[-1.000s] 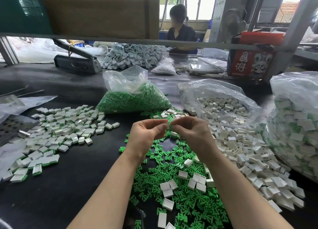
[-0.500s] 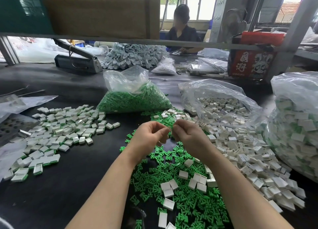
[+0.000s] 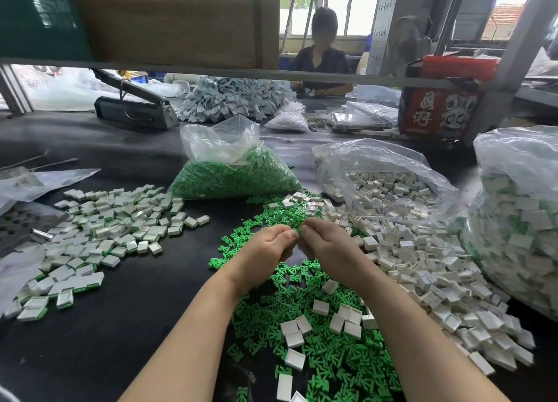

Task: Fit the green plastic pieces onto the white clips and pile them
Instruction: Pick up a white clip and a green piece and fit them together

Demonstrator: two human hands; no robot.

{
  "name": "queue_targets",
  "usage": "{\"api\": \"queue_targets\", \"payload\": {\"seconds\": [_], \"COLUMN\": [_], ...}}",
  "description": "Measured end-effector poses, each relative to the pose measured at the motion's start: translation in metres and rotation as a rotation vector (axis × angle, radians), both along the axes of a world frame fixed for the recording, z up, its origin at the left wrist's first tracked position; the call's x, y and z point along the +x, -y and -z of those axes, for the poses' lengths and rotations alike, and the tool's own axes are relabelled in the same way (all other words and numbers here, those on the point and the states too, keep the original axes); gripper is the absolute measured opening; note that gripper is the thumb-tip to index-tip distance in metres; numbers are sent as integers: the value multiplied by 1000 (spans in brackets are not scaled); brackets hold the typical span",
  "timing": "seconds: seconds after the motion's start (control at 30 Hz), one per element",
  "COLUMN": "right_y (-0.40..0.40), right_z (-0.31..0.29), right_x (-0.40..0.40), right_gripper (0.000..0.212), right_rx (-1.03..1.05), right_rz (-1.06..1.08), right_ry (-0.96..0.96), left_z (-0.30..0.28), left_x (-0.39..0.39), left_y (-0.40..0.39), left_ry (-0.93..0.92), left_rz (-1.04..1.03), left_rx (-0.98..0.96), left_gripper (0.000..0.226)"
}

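Nearest, loose green pieces (image 3: 320, 353) and white clips (image 3: 422, 268) cover the worktop (image 3: 114, 335): lots left. Above them left hand (image 3: 265, 250) & right hand (image 3: 329, 247) meet fingertip to fingertip, each grip curled round a small green bit (image 3: 299, 230); clip betw. them can't be seen. Left, finished pile (image 3: 99, 232) is sizeable. Farther back, green bag (image 3: 232, 178) & clip bag (image 3: 383, 184) are well stocked, so prob. far from done.

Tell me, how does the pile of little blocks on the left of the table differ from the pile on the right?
The left pile lies flat and spread out, and its white blocks show green edges, so they look already fitted. The right pile is plain white, heaped thicker, and spills from an open clear bag; the left pile has no bag around it. Both sit on the dark table, and the blocks look alike in shape.
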State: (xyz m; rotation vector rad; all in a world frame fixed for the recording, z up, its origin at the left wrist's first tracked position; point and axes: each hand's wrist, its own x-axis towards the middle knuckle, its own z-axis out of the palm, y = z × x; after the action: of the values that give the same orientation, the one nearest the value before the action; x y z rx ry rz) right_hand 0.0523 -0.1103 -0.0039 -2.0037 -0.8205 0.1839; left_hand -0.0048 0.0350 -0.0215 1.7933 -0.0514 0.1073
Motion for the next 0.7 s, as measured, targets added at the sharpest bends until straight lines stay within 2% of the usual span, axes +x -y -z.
{"api": "queue_targets", "payload": {"seconds": [0.2, 0.37, 0.5, 0.6, 0.7], "right_y": [7, 11, 7, 5, 4], "right_z": [0, 0, 1, 2, 4], "right_x": [5, 8, 6, 4, 3], "right_gripper": [25, 25, 27, 32, 36], "right_rx": [21, 20, 7, 43, 26], "right_rz": [-56, -83, -68, -75, -52], "right_ry": [-141, -127, -107, -161, -113], "left_z": [2, 2, 3, 4, 4], "left_x": [0, 2, 2, 3, 3], "left_y": [-3, -2, -3, -7, -5], "left_ry": [-19, -19, -6, -11, -20], "left_rz": [93, 101, 78, 66, 60], "left_rx": [25, 46, 50, 43, 80], "left_gripper": [26, 33, 23, 23, 27]}}
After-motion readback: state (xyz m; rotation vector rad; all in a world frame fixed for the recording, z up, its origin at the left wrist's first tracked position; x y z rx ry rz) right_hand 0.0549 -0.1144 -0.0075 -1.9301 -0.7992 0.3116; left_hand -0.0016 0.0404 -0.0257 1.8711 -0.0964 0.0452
